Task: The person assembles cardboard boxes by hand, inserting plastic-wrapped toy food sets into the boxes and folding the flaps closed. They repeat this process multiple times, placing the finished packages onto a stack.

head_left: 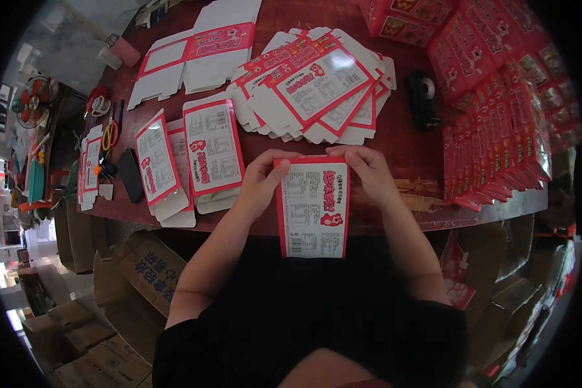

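Note:
Between my two hands is a printed cardboard box, white with a red border and red lettering, its barcode end toward me. My left hand grips the far left corner, thumb on the printed face. On the far right corner, my right hand holds the same edge, fingers bent behind it. Just beyond them lies a fanned pile of flat printed cartons. To the left of my left hand rest more cartons of the same print.
Finished-looking red packs stand in rows at the right. A black tape dispenser sits near them. Left are a dark phone, yellow-handled scissors and a pink bottle. Open cardboard boxes stand below the table edge.

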Demonstrator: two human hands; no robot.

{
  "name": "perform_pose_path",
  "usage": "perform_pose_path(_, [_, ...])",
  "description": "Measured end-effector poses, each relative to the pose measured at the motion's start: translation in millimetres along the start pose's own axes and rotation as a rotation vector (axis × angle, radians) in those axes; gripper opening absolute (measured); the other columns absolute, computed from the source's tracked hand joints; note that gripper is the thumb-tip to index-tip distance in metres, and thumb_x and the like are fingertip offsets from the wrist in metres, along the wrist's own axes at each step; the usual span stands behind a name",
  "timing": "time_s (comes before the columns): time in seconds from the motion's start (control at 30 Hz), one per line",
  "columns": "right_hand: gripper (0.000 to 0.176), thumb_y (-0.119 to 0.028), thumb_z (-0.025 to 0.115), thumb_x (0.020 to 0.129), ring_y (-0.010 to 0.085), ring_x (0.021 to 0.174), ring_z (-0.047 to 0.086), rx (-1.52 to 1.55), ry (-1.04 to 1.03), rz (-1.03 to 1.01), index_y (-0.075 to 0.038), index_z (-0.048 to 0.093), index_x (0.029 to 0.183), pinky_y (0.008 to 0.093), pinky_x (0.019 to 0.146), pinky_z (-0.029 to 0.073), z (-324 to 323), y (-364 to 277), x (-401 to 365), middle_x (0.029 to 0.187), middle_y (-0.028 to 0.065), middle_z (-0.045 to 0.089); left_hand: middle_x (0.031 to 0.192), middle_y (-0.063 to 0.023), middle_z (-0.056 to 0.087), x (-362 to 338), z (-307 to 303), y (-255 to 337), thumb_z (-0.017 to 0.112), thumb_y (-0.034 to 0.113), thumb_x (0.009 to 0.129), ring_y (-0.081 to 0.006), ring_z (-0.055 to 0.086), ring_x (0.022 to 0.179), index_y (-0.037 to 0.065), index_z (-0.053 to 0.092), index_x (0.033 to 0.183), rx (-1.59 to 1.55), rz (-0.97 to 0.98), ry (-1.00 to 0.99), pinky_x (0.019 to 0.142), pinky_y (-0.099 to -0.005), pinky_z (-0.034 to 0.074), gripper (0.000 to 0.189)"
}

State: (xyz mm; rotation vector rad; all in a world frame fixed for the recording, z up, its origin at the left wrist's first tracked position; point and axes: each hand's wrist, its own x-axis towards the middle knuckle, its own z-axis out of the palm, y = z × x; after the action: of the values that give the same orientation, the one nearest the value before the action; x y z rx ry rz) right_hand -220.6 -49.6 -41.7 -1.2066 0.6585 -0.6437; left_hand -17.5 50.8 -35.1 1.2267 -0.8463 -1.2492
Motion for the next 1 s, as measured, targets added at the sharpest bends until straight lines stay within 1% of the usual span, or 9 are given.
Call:
perform_pose_path(0.1, [0.028,-0.021,0.049,0.093,0.0172,0.109,0.053,-0.049,-0.05,-0.096,-0.002,0.059,0.111,0.0294,0.092,0.04,0.3,-9.8,-7.3,0.115,0.01,0.059,0.098,-0.0069,0.055,-11.5,10.5,-3.3,0.045,0.023,0.096,-0.0104,0.051,0.089,0.004,0.046,0.102,0.073,0.008,0.059,0.079,-0.0252,0.042,0.02])
perform_pose_path(0.2, [0.029,-0.022,0.049,0.093,0.0173,0.11,0.051,-0.134,0.234,-0.297,-0.002,0.058,0.113,0.0287,0.094,0.038,-23.6,-17.9,-5.9,0.119,0.0092,0.056,0.094,-0.0054,0.052,-4.3,9.7,-16.0,0.042,0.026,0.097,-0.0104,0.049,0.084,0.004,0.045,0.102,0.192,0.143,0.247,0.077,-0.0248,0.041,0.023])
perform_pose_path(0.27, [0.031,-0.025,0.05,0.093,0.0174,0.107,0.053,-0.568,0.591,-0.443,-0.002,0.058,0.112,0.0272,0.091,0.039,-85.9,-22.6,6.1,0.119,0.008,0.056,0.094,-0.0056,0.052,1.2,1.6,-11.2,0.041,0.027,0.097,-0.0104,0.048,0.085,0.004,0.046,0.1,0.241,0.151,0.305,0.077,-0.0242,0.041,0.024])
perform_pose_path(0.33, [0.033,-0.027,0.05,0.092,0.0177,0.106,0.052,-0.857,0.882,-0.239,-0.005,0.055,0.116,0.0271,0.091,0.038,-155.5,-25.6,7.5,0.111,0.0049,0.057,0.092,-0.0056,0.052,4.0,-8.5,-6.3,0.038,0.032,0.098,-0.0106,0.047,0.086,0.004,0.047,0.098,0.267,0.187,0.332,0.078,-0.0239,0.039,0.03])
perform_pose_path(0.53, [0.024,-0.026,0.06,0.087,0.0068,0.072,0.047,-0.395,0.78,0.29,-0.013,0.059,0.107,0.0218,0.062,0.038,-227.7,-34.5,13.7,0.082,-0.0035,0.052,0.089,-0.0044,0.051,13.4,-18.1,11.4,0.036,0.037,0.098,-0.0117,0.046,0.085,0.004,0.049,0.095,0.401,0.233,0.331,0.079,-0.0247,0.038,0.035])
perform_pose_path(0.63, [0.018,-0.021,0.061,0.085,0.0032,0.063,0.039,-0.247,0.65,0.271,-0.013,0.059,0.1,0.0194,0.054,0.032,-238.7,-30.4,17.9,0.076,-0.0054,0.049,0.089,-0.0044,0.051,13.1,-15.8,16.2,0.037,0.037,0.097,-0.0115,0.046,0.085,0.005,0.049,0.095,0.378,0.219,0.3,0.079,-0.025,0.038,0.035])
perform_pose_path(0.73, [0.014,-0.017,0.063,0.084,0.0031,0.062,0.038,-0.03,0.53,0.121,-0.011,0.058,0.096,0.0181,0.053,0.032,-255.7,-14.0,22.2,0.079,-0.0052,0.049,0.09,-0.0042,0.051,14.0,-16.8,13.5,0.038,0.037,0.097,-0.0112,0.046,0.085,0.005,0.05,0.096,0.369,0.227,0.289,0.079,-0.0251,0.038,0.034])
perform_pose_path(0.93, [0.013,-0.011,0.063,0.084,0.0078,0.077,0.049,0.014,0.895,-0.426,-0.006,0.058,0.095,0.021,0.072,0.042,-211.0,20.6,23.5,0.087,-0.0012,0.054,0.091,-0.0043,0.052,12.0,-18.3,15.1,0.038,0.036,0.097,-0.0112,0.046,0.085,0.006,0.05,0.096,0.352,0.202,0.308,0.079,-0.0252,0.039,0.032])
perform_pose_path(1.0, [0.015,-0.013,0.063,0.085,0.0106,0.084,0.051,0.133,0.908,-0.423,-0.004,0.057,0.096,0.0242,0.08,0.043,-204.0,23.3,21.2,0.091,0.0011,0.055,0.091,-0.0043,0.052,11.4,-20.0,14.9,0.038,0.036,0.097,-0.0112,0.046,0.085,0.006,0.05,0.096,0.362,0.205,0.314,0.079,-0.0252,0.039,0.032])
